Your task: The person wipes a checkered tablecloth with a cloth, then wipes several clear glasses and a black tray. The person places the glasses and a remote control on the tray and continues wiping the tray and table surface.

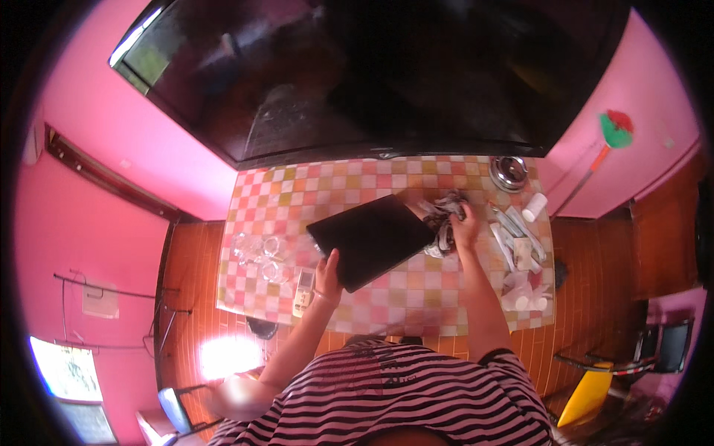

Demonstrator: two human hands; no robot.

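A flat black rectangular device (385,237), which looks like a closed laptop, is tilted over the checkered tablecloth (385,181). My left hand (329,281) grips its near left corner, thumb on top and the other fingers hidden beneath. My right hand (464,226) holds a crumpled grey-and-white patterned cloth (446,209) against or just beside the right edge of the device. Whether the cloth touches the underside cannot be made out. A pale remote control (303,291) lies on the table close to my left wrist.
Clear glass cups (271,245) stand on the left. Along the right are a round metal ashtray-like dish (509,173), a white cylinder (535,207), several packaged items (516,237) and small white bottles (524,302). A large black television screen (385,83) borders the far edge.
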